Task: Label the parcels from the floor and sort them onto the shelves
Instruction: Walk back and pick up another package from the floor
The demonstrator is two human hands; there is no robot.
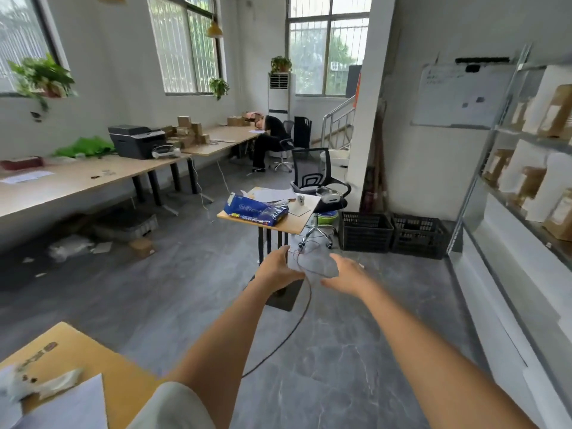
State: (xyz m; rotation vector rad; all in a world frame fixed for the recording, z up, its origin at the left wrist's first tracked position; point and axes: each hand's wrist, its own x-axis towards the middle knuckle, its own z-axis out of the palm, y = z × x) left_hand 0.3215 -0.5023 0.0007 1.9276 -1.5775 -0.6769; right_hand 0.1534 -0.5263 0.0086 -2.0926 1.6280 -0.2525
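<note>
Hands extended forward, empty, fingers spread: left hand (280, 269), right hand (348, 275), a thin cable (305, 308) between them. Small table (291, 226) just beyond carries a blue bag (255, 209). Brown parcels (557, 111) stand on the shelves (507, 131) at right.

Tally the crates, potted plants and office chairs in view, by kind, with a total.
Black crates: 2, side by side on the floor.
Potted plants: 3.
Office chairs: 2, one empty, one occupied at the far desk.
Total: 7
</note>
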